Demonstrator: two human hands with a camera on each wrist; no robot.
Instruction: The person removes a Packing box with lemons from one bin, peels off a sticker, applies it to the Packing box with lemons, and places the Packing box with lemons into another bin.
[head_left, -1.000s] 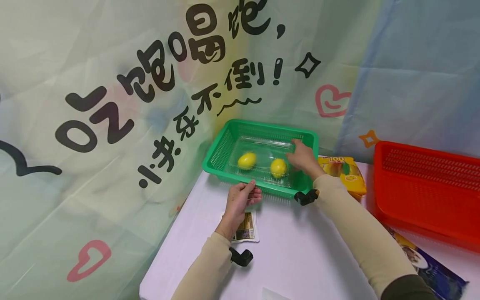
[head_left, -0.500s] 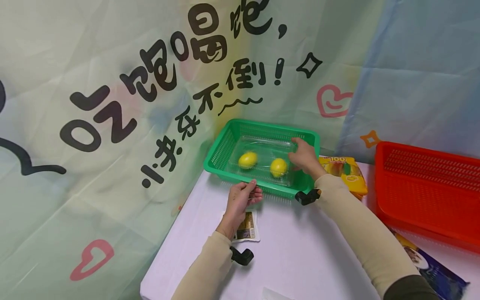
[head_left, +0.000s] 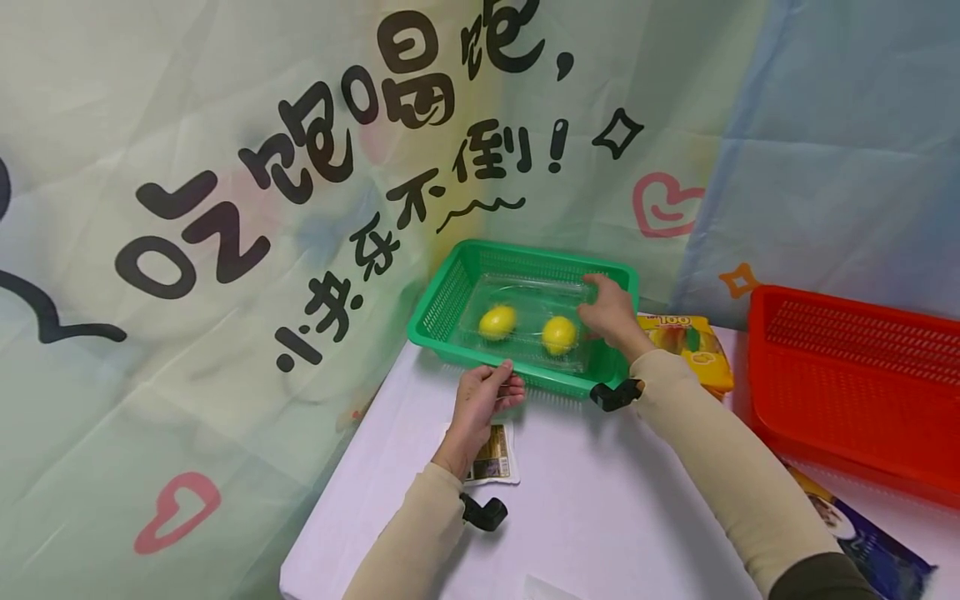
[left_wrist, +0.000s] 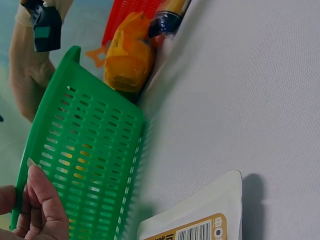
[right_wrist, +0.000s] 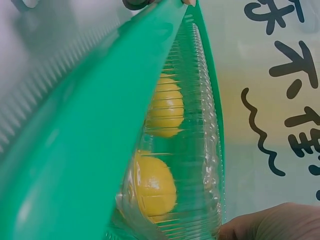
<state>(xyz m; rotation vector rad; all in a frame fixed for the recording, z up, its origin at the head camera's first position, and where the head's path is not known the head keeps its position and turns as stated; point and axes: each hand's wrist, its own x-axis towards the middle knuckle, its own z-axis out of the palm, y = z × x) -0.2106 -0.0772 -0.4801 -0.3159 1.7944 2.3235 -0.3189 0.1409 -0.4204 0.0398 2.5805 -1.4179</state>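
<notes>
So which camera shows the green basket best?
The head view: it shows the green basket almost whole, from above. The left wrist view shows mostly one slotted side, cut off below; the right wrist view shows one wall very close up, blocking some of the inside.

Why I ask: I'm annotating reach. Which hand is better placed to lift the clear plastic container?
Probably the right hand: it's at the clear plastic container, while the left hand grips the green basket by its rim.

got a clear ribbed plastic box (head_left: 525, 293) sitting in a green slotted basket (head_left: 540, 379), two yellow lemons (head_left: 558, 335) showing through
</notes>
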